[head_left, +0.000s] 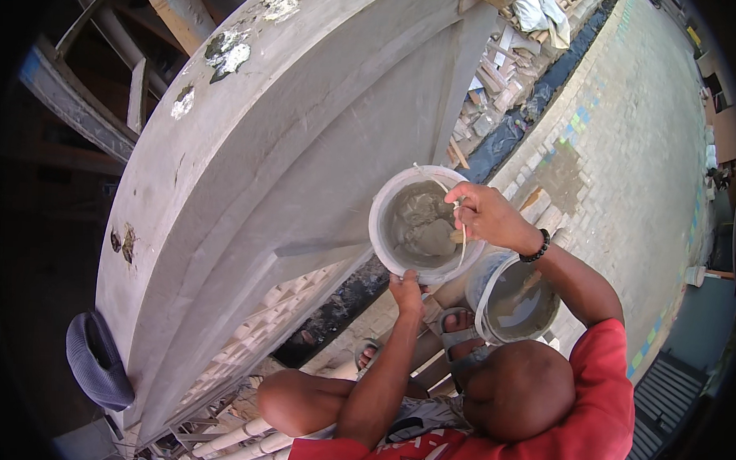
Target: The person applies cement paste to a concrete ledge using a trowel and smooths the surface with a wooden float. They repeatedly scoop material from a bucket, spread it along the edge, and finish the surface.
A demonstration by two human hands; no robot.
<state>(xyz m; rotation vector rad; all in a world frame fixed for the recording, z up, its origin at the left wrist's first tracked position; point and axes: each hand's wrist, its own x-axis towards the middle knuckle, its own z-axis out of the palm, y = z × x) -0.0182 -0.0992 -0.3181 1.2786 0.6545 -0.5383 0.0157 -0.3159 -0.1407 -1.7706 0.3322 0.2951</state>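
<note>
A white bucket (413, 259) holds wet grey mortar (421, 216), with a wooden piece, perhaps a tool handle, at its right side. My right hand (486, 214) is closed on the bucket's thin pale handle at the upper right, partly hiding that wooden piece. My left hand (407, 290) grips the lower rim of the same bucket. Just below right, a second bucket (485, 315) holds grey watery material and a partly submerged object. The bucket of mortar is beside a curved grey plastered structure (248, 169).
A grey knit cap (96, 358) rests at the structure's lower left end. My sandalled feet (459, 334) stand on narrow boards over bamboo poles (231, 436). Beyond lie a dark trench (316, 329), rubble (495, 80), a paved yard (638, 158) and timber framing (89, 99) at upper left.
</note>
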